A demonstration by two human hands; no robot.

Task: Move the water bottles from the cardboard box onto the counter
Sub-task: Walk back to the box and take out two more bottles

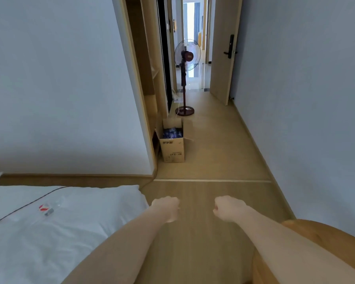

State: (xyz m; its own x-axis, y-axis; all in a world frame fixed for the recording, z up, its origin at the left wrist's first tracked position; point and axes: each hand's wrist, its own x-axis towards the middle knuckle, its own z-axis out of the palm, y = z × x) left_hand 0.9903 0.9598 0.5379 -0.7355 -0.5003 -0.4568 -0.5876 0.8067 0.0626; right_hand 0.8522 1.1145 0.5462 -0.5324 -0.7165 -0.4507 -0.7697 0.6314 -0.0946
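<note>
An open cardboard box (173,148) stands on the wooden floor beside the left wall's corner, a few steps ahead. Blue-wrapped water bottles (172,133) fill its top. My left hand (166,209) and my right hand (229,208) are stretched out low in front of me, both with fingers curled into fists and holding nothing. Both hands are far from the box. No counter is plainly visible.
A bed with white bedding (49,232) lies at the lower left, a small clear bottle (49,208) on it. A standing fan (186,78) with its cord is behind the box. An open door (223,48) leads out. A round wooden table edge (316,238) is at the lower right.
</note>
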